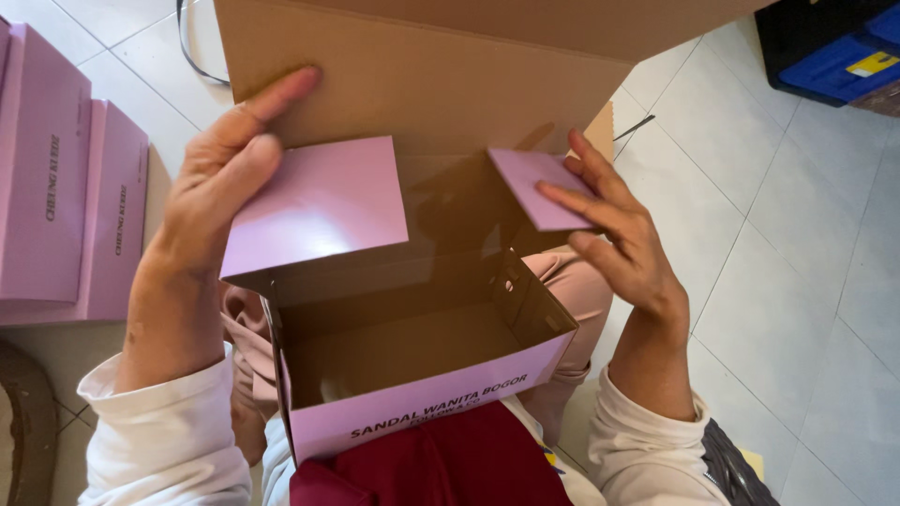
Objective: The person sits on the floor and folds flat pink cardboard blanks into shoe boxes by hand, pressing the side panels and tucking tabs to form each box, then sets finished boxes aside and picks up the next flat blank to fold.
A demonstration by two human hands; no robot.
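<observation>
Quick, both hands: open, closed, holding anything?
Left hand: open, fingers flat against the left flap of the pink box.
Right hand: open, fingertips pressing the small right flap.

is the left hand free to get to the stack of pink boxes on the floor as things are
Probably not right away: the left hand is busy pressing a pink flap of the box on the lap. The stack of pink boxes lies close beside that arm, with nothing visible between them.
</observation>
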